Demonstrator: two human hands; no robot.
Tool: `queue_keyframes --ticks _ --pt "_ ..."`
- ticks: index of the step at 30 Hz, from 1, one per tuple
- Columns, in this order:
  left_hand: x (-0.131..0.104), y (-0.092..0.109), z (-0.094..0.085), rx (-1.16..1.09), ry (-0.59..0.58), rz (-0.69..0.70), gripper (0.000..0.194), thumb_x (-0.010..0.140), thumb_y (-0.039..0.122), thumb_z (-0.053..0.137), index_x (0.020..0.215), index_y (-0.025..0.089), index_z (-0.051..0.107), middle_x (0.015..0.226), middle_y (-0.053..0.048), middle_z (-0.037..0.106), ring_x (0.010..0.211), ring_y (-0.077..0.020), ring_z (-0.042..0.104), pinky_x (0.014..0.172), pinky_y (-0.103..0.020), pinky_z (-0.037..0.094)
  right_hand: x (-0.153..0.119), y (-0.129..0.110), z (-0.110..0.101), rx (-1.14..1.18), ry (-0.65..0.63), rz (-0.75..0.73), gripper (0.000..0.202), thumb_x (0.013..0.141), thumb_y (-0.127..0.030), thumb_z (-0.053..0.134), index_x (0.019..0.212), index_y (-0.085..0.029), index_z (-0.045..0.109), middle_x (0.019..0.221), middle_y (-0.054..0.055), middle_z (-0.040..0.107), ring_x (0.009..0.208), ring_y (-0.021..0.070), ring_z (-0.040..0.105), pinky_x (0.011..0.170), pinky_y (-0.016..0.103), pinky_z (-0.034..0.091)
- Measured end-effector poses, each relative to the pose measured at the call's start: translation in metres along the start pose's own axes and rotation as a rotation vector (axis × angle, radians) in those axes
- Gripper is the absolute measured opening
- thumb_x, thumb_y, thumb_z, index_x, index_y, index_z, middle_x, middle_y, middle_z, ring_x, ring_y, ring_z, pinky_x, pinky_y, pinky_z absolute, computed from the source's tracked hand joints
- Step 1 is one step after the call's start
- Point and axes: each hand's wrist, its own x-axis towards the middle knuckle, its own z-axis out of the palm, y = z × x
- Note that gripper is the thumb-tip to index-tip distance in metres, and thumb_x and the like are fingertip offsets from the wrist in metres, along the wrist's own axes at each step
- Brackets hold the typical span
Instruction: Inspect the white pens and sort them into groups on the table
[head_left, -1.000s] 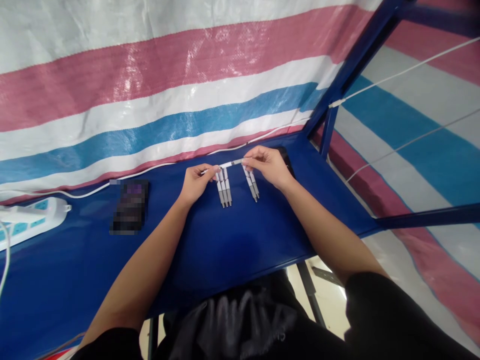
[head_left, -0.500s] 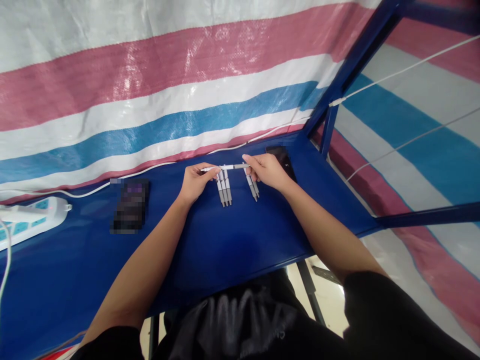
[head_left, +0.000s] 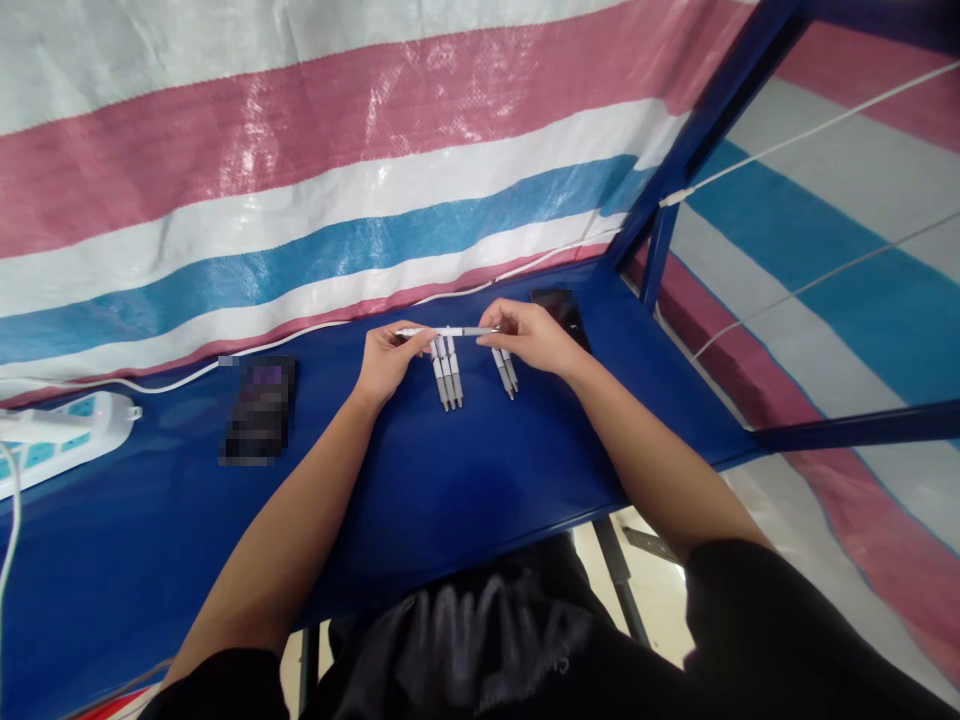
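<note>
L hand [head_left: 390, 358]: pinches left end of slim white-grey plastic pen [head_left: 448, 331], fingers closed.
R hand [head_left: 531, 336]: pinches its right end.
Loose pens [head_left: 447, 372]: just below held pen, on blue metal table [head_left: 420, 480].

I can read no text, label, brand or number anywhere here; the pens [head_left: 446, 370] on my bench [head_left: 465, 480] are too small to show print.

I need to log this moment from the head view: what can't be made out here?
- Blurred dark object: pixelated, unidentifiable.
- Power strip: cut off by left edge.
- Pen ends: covered by left hand and right hand.
- Pens on table: markings too small.
- Dark object: partly behind right hand.
</note>
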Motion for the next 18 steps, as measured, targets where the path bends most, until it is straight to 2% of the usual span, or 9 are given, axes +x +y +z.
queue_keyframes --ticks 3,4,6,8,12,15,18 --pt "0.000 0.001 0.001 0.018 -0.010 0.001 0.046 0.071 0.064 0.099 0.078 0.021 0.084 0.068 -0.004 0.075 0.062 -0.0155 0.065 0.062 -0.029 0.054 0.000 0.000 0.000 -0.091 -0.019 0.043 0.065 0.107 -0.075 0.053 0.075 -0.021 0.069 0.069 0.004 0.068 0.067 0.0183 0.062 0.071 0.034 0.049" --pt "0.000 0.001 0.001 0.028 -0.013 0.002 0.047 0.071 0.065 0.098 0.079 0.021 0.084 0.068 -0.004 0.075 0.062 -0.0159 0.065 0.062 -0.030 0.054 0.000 -0.001 -0.001 -0.114 0.004 0.032 0.065 0.107 -0.076 0.053 0.077 -0.021 0.070 0.072 0.005 0.070 0.069 0.0188 0.063 0.073 0.035 0.049" --pt "-0.001 0.002 0.003 0.038 -0.010 0.009 0.047 0.071 0.065 0.098 0.079 0.021 0.084 0.069 -0.004 0.075 0.062 -0.0159 0.065 0.063 -0.030 0.054 -0.001 -0.002 -0.001 -0.122 0.040 -0.022 0.057 0.097 -0.077 0.069 0.087 -0.021 0.072 0.080 0.004 0.072 0.070 0.0183 0.062 0.071 0.033 0.048" --pt "-0.001 0.003 0.004 0.031 0.001 0.018 0.046 0.073 0.065 0.097 0.079 0.021 0.083 0.068 -0.004 0.075 0.062 -0.0153 0.064 0.063 -0.030 0.054 -0.001 -0.005 -0.001 -0.119 -0.001 -0.047 0.056 0.093 -0.077 0.074 0.093 -0.021 0.072 0.079 0.002 0.071 0.068 0.0171 0.060 0.069 0.032 0.045" --pt "0.000 0.006 0.005 0.016 -0.010 0.034 0.045 0.074 0.063 0.096 0.078 0.021 0.082 0.068 -0.003 0.074 0.062 -0.0144 0.064 0.064 -0.029 0.053 -0.002 -0.011 0.001 -0.186 -0.061 -0.032 0.069 0.105 -0.081 0.049 0.079 -0.021 0.069 0.064 0.000 0.061 0.063 0.0164 0.056 0.069 0.033 0.043" --pt "0.001 0.009 0.004 0.029 -0.040 0.040 0.047 0.074 0.065 0.096 0.079 0.021 0.082 0.069 -0.004 0.075 0.064 -0.0156 0.065 0.066 -0.030 0.054 -0.003 -0.013 0.001 -0.172 -0.086 -0.019 0.074 0.104 -0.086 0.046 0.075 -0.021 0.067 0.060 -0.001 0.055 0.061 0.0155 0.052 0.066 0.031 0.041" --pt "0.002 0.015 0.004 0.041 -0.030 0.057 0.050 0.076 0.069 0.093 0.074 0.021 0.078 0.069 -0.004 0.074 0.065 -0.0163 0.065 0.068 -0.032 0.055 -0.004 -0.014 -0.001 -0.109 -0.180 0.038 0.073 0.105 -0.083 0.047 0.075 -0.021 0.070 0.057 -0.002 0.055 0.056 0.0142 0.050 0.063 0.030 0.041"
